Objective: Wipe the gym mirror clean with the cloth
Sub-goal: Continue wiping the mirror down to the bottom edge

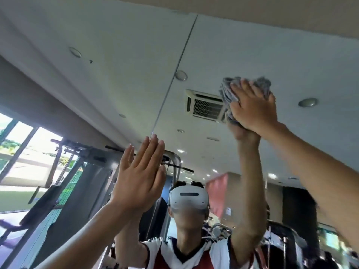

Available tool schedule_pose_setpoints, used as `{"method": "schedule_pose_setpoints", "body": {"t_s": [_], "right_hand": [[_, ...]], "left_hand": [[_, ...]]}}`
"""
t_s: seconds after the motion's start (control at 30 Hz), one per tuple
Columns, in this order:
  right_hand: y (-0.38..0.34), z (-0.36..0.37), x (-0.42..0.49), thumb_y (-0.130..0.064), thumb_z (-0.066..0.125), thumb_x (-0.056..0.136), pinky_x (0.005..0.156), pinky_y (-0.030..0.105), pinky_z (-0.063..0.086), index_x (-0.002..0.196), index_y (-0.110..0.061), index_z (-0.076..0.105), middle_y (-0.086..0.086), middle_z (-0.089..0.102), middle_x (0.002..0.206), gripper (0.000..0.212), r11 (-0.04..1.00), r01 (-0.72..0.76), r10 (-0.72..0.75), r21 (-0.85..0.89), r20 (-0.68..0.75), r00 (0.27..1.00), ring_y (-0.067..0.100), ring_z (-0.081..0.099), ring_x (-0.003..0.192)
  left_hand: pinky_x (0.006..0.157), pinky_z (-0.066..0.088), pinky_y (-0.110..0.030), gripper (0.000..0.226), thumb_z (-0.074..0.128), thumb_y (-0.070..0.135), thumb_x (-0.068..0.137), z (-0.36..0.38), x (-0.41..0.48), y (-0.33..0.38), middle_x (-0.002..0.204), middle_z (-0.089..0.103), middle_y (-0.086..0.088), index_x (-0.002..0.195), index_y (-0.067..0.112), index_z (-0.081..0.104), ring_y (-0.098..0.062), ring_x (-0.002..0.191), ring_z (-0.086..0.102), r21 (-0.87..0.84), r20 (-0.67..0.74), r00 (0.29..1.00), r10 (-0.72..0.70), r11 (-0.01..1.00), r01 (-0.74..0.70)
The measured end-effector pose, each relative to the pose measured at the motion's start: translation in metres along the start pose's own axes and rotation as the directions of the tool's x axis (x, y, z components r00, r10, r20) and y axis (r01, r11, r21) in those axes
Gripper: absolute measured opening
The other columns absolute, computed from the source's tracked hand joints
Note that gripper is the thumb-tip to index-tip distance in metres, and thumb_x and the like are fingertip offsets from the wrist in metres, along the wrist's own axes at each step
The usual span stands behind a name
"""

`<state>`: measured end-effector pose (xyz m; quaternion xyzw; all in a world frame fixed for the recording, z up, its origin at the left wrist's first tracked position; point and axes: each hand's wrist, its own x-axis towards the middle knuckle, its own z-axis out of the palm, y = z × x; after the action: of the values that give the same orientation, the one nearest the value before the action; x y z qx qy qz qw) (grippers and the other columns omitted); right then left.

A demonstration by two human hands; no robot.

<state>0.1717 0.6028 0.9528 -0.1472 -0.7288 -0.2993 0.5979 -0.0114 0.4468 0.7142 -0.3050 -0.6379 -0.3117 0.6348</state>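
The gym mirror (242, 45) fills the view in front of me, with a vertical seam (174, 74) between two panels. High on the right panel, my right hand (254, 107) presses a bunched grey cloth (226, 92) flat against the glass, fingers spread over it. My left hand (139, 175) lies flat on the glass lower down, near the seam, fingers straight and together, holding nothing. Both arms and hands are doubled by their reflections.
The mirror reflects a ceiling with an air-conditioning vent (206, 106) and round lights, a dark weight machine (77, 171) at left, bright windows (25, 152) far left, and a person in a white headset and red-and-white shirt (186, 255).
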Motion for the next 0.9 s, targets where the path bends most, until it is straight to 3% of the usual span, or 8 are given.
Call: {"method": "schedule_pose_setpoints", "body": {"t_s": [0.1,0.23,0.3,0.47,0.57,0.67,0.83,0.9], "right_hand": [[-0.057,0.012,0.001,-0.043,0.021,0.100,0.118,0.056,0.003,0.157,-0.031,0.021,-0.002,0.012,0.166,0.059,0.999,-0.011,0.015,0.042,-0.081,0.997,0.018,0.008,0.153],[-0.085,0.021,-0.046,-0.052,0.014,0.097,0.118,0.045,-0.010,0.155,-0.043,0.016,-0.013,0.010,0.164,0.058,0.821,0.570,-0.571,0.033,0.047,0.819,0.010,0.013,0.150],[-0.056,0.015,-0.037,-0.051,0.021,0.097,0.120,0.048,-0.006,0.151,-0.051,0.014,-0.020,0.012,0.162,0.054,0.735,0.675,-0.678,0.065,0.096,0.729,0.007,0.014,0.148],[-0.024,0.012,0.035,-0.043,0.026,0.098,0.118,0.054,0.011,0.152,-0.042,0.031,-0.010,0.021,0.164,0.055,0.982,0.187,-0.183,0.033,-0.099,0.978,0.013,0.021,0.149],[-0.081,0.019,0.043,-0.037,0.026,0.102,0.117,0.057,0.006,0.154,-0.032,0.029,-0.002,0.018,0.165,0.053,0.999,0.002,0.004,0.053,-0.120,0.993,0.017,0.015,0.150],[-0.134,0.026,0.004,-0.043,0.018,0.100,0.118,0.054,0.003,0.156,-0.033,0.024,-0.004,0.015,0.166,0.058,0.955,0.293,-0.290,0.039,-0.074,0.954,0.017,0.016,0.151],[-0.088,0.023,-0.056,-0.049,0.015,0.096,0.117,0.040,-0.009,0.151,-0.047,0.008,-0.016,0.009,0.162,0.056,0.598,0.801,-0.797,0.024,0.125,0.591,0.007,0.008,0.147],[-0.060,0.018,-0.030,-0.051,0.015,0.094,0.118,0.041,-0.007,0.151,-0.050,0.008,-0.019,0.008,0.162,0.057,0.678,0.734,-0.733,0.045,0.127,0.669,0.010,0.008,0.150]], "left_hand": [[0.124,0.005,-0.048,0.059,0.022,0.039,0.104,0.002,0.002,-0.002,0.167,0.017,-0.001,0.158,0.018,0.027,-0.012,0.155,0.005,0.011,0.000,1.000,-0.004,1.000,0.004],[0.124,0.003,-0.050,0.058,0.021,0.040,0.105,0.001,-0.004,0.002,0.167,0.015,0.001,0.159,0.020,0.024,-0.012,0.155,0.002,0.002,-0.001,0.999,-0.032,0.999,0.032],[0.124,0.004,-0.050,0.058,0.021,0.041,0.105,0.001,-0.012,0.003,0.166,0.016,0.002,0.159,0.020,0.026,-0.013,0.155,0.004,-0.002,-0.014,0.998,-0.067,0.998,0.067],[0.123,0.005,-0.049,0.060,0.026,0.041,0.103,0.001,-0.039,0.007,0.167,0.018,0.001,0.158,0.017,0.028,-0.017,0.155,0.012,-0.010,-0.040,0.994,-0.106,0.994,0.106],[0.123,0.007,-0.049,0.061,0.026,0.042,0.103,0.000,-0.053,0.006,0.167,0.018,0.001,0.158,0.017,0.027,-0.018,0.155,0.012,-0.002,-0.031,0.993,-0.114,0.993,0.114],[0.120,0.011,-0.052,0.061,0.022,0.044,0.105,-0.001,-0.058,0.005,0.167,0.018,0.001,0.159,0.017,0.026,-0.018,0.155,0.011,0.011,-0.016,0.992,-0.122,0.992,0.122],[0.121,0.008,-0.054,0.060,0.020,0.044,0.105,-0.003,-0.058,0.006,0.167,0.015,0.000,0.160,0.018,0.022,-0.018,0.156,0.007,0.021,0.016,0.989,-0.147,0.989,0.147],[0.121,0.008,-0.053,0.060,0.018,0.044,0.106,-0.003,-0.060,0.008,0.168,0.013,0.000,0.160,0.018,0.021,-0.018,0.156,0.007,0.033,0.013,0.987,-0.161,0.986,0.161]]}}
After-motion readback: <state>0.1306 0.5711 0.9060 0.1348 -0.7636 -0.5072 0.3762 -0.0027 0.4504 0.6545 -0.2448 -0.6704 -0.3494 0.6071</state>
